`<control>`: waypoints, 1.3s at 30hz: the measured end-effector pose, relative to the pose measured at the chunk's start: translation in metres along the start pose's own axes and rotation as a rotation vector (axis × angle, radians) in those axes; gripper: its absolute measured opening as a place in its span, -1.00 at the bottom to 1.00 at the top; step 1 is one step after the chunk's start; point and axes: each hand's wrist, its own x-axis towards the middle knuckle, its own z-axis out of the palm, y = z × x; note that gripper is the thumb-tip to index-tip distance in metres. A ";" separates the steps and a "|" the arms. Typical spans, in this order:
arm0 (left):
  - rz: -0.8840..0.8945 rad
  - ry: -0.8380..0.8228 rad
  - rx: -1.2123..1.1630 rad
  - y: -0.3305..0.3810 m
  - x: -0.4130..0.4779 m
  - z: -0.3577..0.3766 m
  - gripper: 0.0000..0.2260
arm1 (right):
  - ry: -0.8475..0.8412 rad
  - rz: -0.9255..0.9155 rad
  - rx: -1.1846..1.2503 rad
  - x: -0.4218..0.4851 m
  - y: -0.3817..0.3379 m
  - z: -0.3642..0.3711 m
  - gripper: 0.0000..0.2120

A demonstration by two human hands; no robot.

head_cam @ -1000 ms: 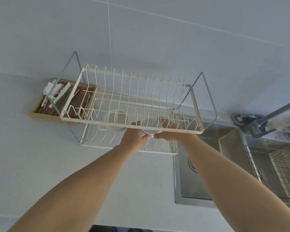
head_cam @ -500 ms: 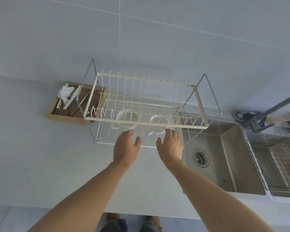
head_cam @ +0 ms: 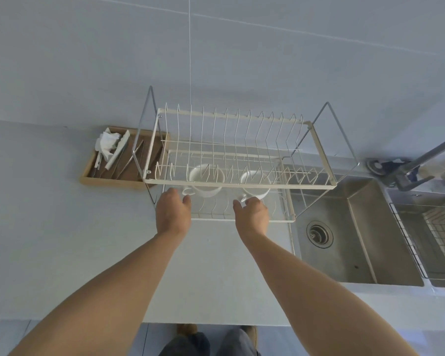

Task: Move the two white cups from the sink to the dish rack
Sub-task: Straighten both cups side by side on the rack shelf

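Two white cups stand side by side on the lower tier of the white wire dish rack (head_cam: 321,160), both with their mouths facing up. The left cup (head_cam: 206,177) and the right cup (head_cam: 254,182) each have a handle pointing towards me. My left hand (head_cam: 174,213) is just in front of the left cup, fingertips beside its handle. My right hand (head_cam: 252,214) is just in front of the right cup, fingers loosely curled by its handle. Neither hand grips anything, and I cannot tell if the fingertips touch the handles.
A wooden tray (head_cam: 108,179) with utensils and a white cloth lies left of the rack. A steel sink (head_cam: 355,235) with a drain is on the right, with a wire basket (head_cam: 432,237) and a faucet (head_cam: 432,152) beyond it.
A second ago both hands reached into the lower tier around a cup. They have since let go and pulled back to the rack's front edge, and the view has tilted down.
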 end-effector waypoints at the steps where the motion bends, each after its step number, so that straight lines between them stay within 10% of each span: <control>1: 0.012 -0.006 0.007 -0.001 0.002 0.000 -0.79 | 0.006 0.008 0.008 0.001 -0.001 0.002 -0.64; 39: 0.154 -0.114 0.002 0.016 -0.015 0.032 -0.76 | 0.139 -0.165 -0.134 0.012 0.031 -0.001 -0.71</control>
